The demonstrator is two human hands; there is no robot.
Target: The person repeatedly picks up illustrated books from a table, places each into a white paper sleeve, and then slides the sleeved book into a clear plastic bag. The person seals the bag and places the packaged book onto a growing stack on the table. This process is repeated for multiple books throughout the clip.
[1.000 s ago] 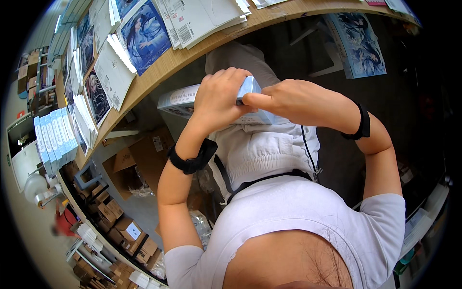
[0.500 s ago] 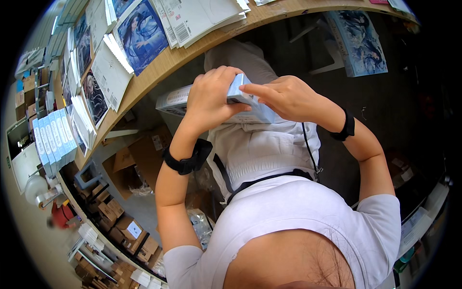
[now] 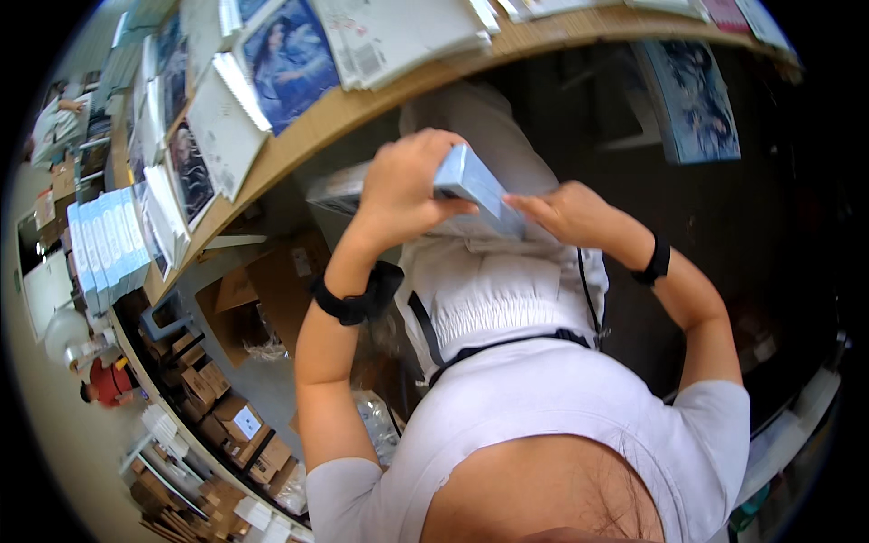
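Note:
My left hand is wrapped over a pale blue cardboard box above my lap. Part of the box sticks out to the left beyond my wrist, and its narrow end faces right. My right hand is closed, with thumb and forefinger together at the right edge of the box, where a pale blue panel or flap extends. Motion blur hides whether that panel is folded or loose. My left palm and fingers cover the middle of the box.
A curved wooden table runs ahead and left, bearing spiral-bound illustrated books and white packets. Blue boxes are stacked at its left. An illustrated box sits far right. Cartons lie below left; a person in red is beyond.
My right hand has moved right and slightly down, from the top of the box's end to its right edge. My left hand keeps its hold, and the box is tilted slightly differently.

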